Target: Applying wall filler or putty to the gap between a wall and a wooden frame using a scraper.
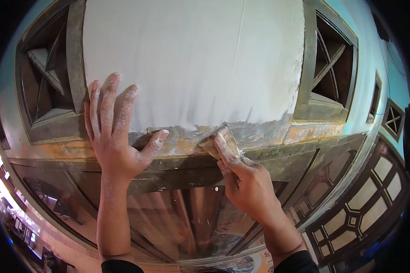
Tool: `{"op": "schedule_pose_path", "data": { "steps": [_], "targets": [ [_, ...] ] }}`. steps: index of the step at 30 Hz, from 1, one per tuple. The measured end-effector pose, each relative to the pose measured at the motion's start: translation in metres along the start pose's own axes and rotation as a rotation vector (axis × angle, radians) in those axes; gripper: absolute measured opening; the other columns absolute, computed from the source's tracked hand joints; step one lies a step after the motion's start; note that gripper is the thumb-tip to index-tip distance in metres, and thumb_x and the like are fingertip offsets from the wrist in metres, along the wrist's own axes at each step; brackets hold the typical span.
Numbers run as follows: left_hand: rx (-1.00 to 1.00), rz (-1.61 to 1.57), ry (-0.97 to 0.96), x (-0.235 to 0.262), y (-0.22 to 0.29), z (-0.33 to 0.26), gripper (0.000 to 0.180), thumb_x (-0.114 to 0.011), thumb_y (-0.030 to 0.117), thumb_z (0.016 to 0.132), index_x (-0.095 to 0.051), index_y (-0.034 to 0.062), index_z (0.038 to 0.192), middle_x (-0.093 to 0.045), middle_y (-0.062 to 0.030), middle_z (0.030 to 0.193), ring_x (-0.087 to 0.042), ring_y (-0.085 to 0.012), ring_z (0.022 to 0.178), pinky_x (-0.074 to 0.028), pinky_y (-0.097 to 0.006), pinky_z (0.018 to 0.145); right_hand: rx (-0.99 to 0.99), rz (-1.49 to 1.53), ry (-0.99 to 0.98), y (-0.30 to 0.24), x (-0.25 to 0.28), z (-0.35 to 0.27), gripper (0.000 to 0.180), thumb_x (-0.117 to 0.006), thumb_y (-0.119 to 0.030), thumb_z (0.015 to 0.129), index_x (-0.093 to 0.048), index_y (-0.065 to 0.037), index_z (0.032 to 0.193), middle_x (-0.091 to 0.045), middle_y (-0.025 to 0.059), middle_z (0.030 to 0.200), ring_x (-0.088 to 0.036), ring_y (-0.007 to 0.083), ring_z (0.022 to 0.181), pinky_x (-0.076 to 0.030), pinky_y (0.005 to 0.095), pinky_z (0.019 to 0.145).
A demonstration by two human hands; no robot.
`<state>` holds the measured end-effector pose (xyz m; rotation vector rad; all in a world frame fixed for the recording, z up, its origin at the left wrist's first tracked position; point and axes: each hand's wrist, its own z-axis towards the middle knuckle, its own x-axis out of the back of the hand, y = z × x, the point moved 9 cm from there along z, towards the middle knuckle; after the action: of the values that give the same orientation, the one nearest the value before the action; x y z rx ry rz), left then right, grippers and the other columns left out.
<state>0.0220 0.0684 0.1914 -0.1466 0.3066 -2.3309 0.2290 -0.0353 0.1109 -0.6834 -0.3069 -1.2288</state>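
While seen from below through a fisheye lens, shows a wall pier being coated, ordered from largest element to smallest.

White plastered panel [191, 59]: above both hands, smooth and pale, ending in a ragged lower edge just over the fingertips; judged freshly coated, since the edge is uneven and smeared.

Uncoated ledge [269, 134]: grey and ochre moulding band running across at hand level, bare of white except for streaks near the right hand; judged the boundary of the coated area.

Latticed openings, left [45, 77] and right [332, 63]: dark recessed frames flanking the panel, well apart from the hands.

Lower glazed frames [364, 200]: below and to the right of the right hand, dark bars with pale panes.

Left hand [116, 136]: open, fingers spread and pressed flat against the panel's lower left corner and the ledge, thumb stretched toward the right hand; grips nothing; dusted white; judged placed so as to brace the body.

Right hand [246, 182]: closed around the small scraper, index finger laid along its back, apparently to press the blade against the surface.

Scraper [218, 139]: small flat blade, putty-smeared, held by the right hand, its edge touching the ledge just beneath the white panel's lower border, between the two hands.
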Motion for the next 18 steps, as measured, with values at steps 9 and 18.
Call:
{"op": "schedule_pose_path", "data": {
  "steps": [9, 18],
  "targets": [
    [-0.005, -0.018, -0.002, -0.001, 0.002, 0.001, 0.076, -0.08, 0.053, 0.08, -0.067, 0.0044, 0.138, -0.051, -0.0182, 0.158, -0.04, -0.047, 0.15, -0.032, -0.061, 0.121, -0.007, 0.021, 0.026, 0.003, 0.0, 0.001, 0.025, -0.068, -0.015, 0.094, -0.078, -0.016, 0.117, -0.074, 0.018, 0.083, -0.071, 0.0422, 0.073, -0.057, 0.0526, 0.065],
    [-0.029, 0.018, 0.008, 0.002, 0.002, 0.002, 0.076, -0.079, 0.054, 0.082, -0.066, 0.0037, 0.138, -0.052, -0.0195, 0.157, -0.041, -0.0475, 0.149, -0.032, -0.061, 0.122, -0.032, 0.007, -0.026, 0.007, -0.007, 0.0, 0.023, -0.068, -0.017, 0.095, -0.078, -0.016, 0.116, -0.074, 0.0186, 0.083, -0.071, 0.0423, 0.073, -0.057, 0.0538, 0.065]
  ]
}}
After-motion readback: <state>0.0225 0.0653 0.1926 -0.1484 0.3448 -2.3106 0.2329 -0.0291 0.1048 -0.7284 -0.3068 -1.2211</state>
